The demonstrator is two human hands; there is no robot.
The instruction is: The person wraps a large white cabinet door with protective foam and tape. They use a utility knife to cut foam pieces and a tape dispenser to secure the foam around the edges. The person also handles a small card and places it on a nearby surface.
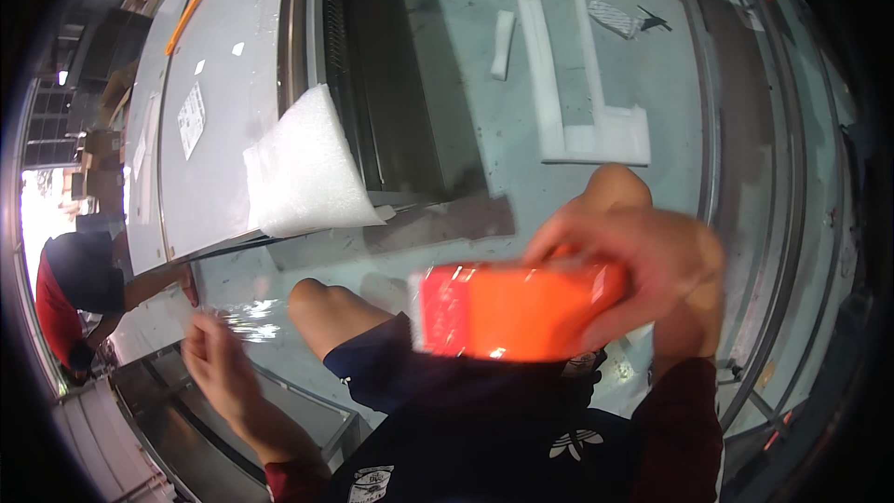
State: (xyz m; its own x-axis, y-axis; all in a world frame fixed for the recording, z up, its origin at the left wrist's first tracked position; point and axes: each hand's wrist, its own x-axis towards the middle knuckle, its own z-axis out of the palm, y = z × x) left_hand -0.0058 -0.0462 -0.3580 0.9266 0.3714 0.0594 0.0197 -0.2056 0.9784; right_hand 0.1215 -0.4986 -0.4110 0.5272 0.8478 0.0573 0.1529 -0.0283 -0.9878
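My right hand (643,265) grips an orange block-shaped object wrapped in shiny film (507,310), held over my lap at the centre right. My left hand (222,363) is lower left, blurred, with fingers pinching a strip of clear plastic film (244,319) stretched to its right. My bare knees (321,307) and dark shorts show below the orange object.
A large metal appliance (233,84) lies on its side on the floor, with a white foam sheet (303,168) resting on its edge. White foam packing pieces (577,84) lie on the green floor. A person in red and dark clothes (70,293) crouches at far left.
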